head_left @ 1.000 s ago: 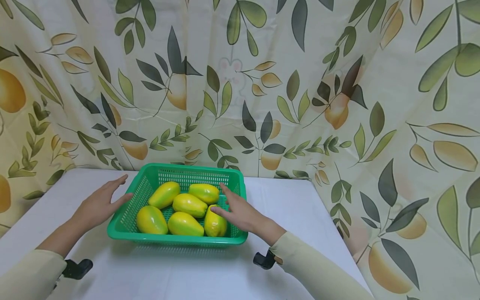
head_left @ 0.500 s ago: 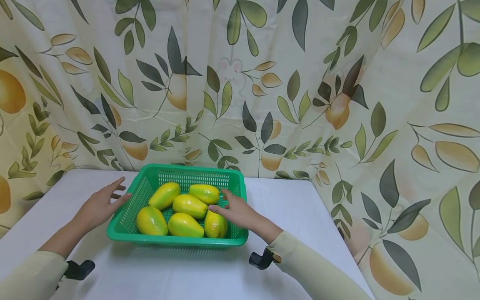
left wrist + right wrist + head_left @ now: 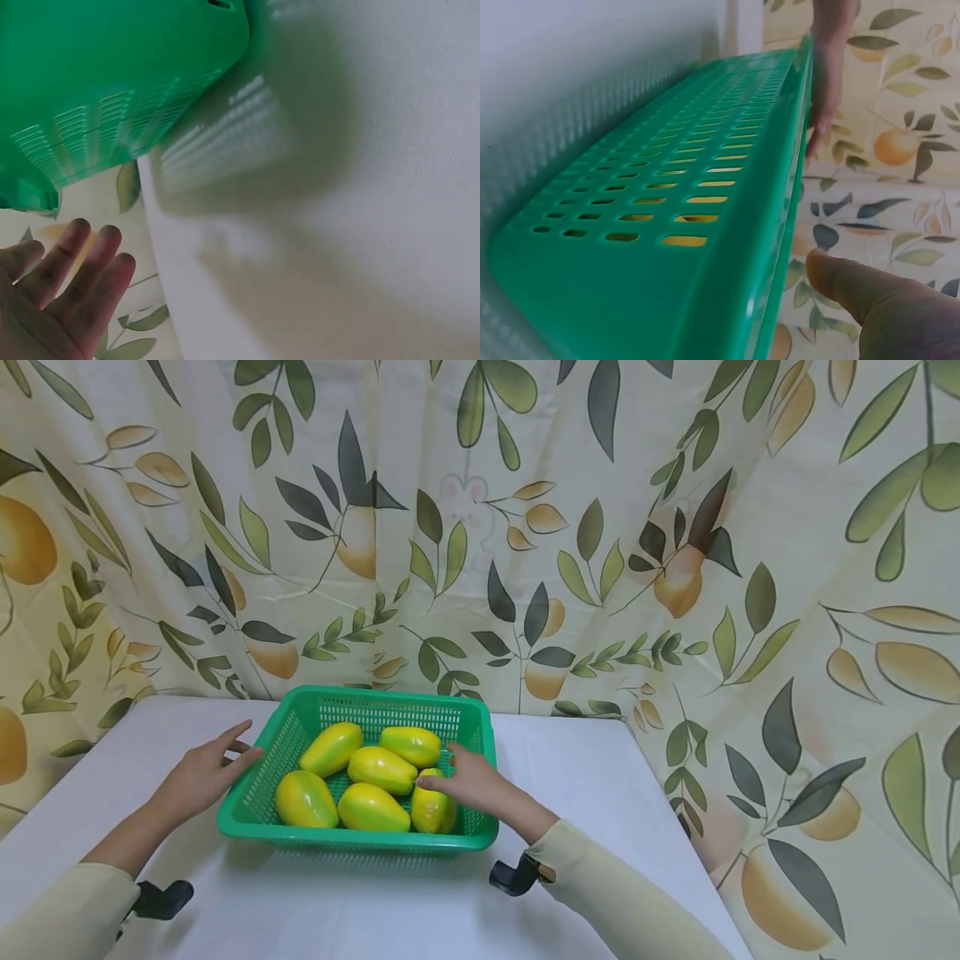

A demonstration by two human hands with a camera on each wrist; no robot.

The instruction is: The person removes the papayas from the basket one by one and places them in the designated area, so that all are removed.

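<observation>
A green plastic basket (image 3: pixel 352 837) with slotted walls holds several glossy yellow-green oval fruits, shaped like small papayas. My left hand (image 3: pixel 198 781) is at the basket's left side, fingers extended and thumb at the rim. In the left wrist view its fingers (image 3: pixel 97 292) are spread near the basket wall, holding nothing. My right hand (image 3: pixel 480 785) reaches over the right rim, its thumb overlapping the top of the rightmost fruit (image 3: pixel 435 808). The right wrist view shows this thumb (image 3: pixel 847 281) extended beside the rim; the other fingers are hidden there.
The basket stands on a table with a white cloth (image 3: pixel 360 910). Close behind the table hangs a curtain (image 3: pixel 615 635) printed with leaves and fruit. Black wrist mounts (image 3: pixel 513 877) stick out from both sleeves.
My right hand has moved slightly left and lower, its fingers drawing in over the basket's right side. The left hand has shifted only slightly. The basket and fruits stay in place.
</observation>
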